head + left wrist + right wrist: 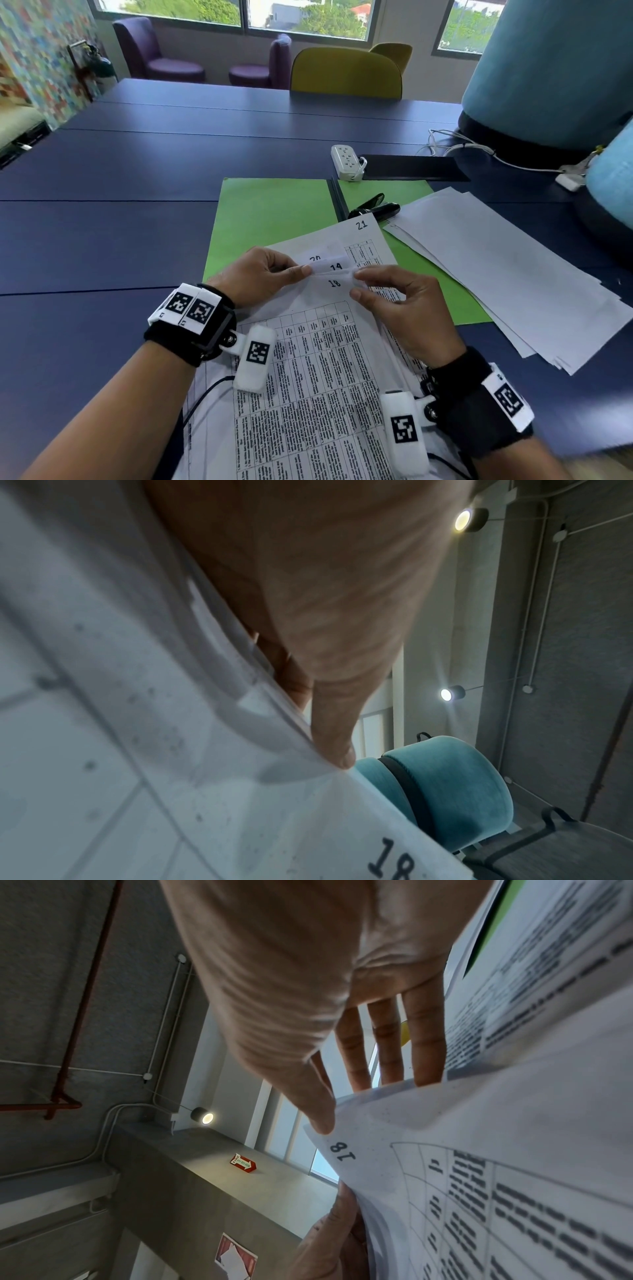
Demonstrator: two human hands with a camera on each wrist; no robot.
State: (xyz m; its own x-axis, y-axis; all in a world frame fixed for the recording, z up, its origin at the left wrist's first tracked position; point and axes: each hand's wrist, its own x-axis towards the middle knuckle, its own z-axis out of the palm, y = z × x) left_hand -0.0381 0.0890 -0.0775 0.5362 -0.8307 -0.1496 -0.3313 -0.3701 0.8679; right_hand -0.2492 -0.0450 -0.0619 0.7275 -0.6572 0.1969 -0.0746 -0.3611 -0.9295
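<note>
Left hand and right hand both pinch the stack top edge. Paper's light, floppy, sheets slide apart; grip numbered corners between the hands.

Head cam down; wrist cams share pg 18.

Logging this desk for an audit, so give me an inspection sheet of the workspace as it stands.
Surface: blue table, green folder open under the paperwork.
Job's things: printed pages numbered 18, 14, 20, 21, corners fanned.
Clutter: blank sheets, power strip, black tool, likely a stapler.
Hands: left hand and right hand both pinch page corners.
Cables: white cables far right; black wire near the left wrist.
Surroundings: yellow chair, purple chairs, windows.
</note>
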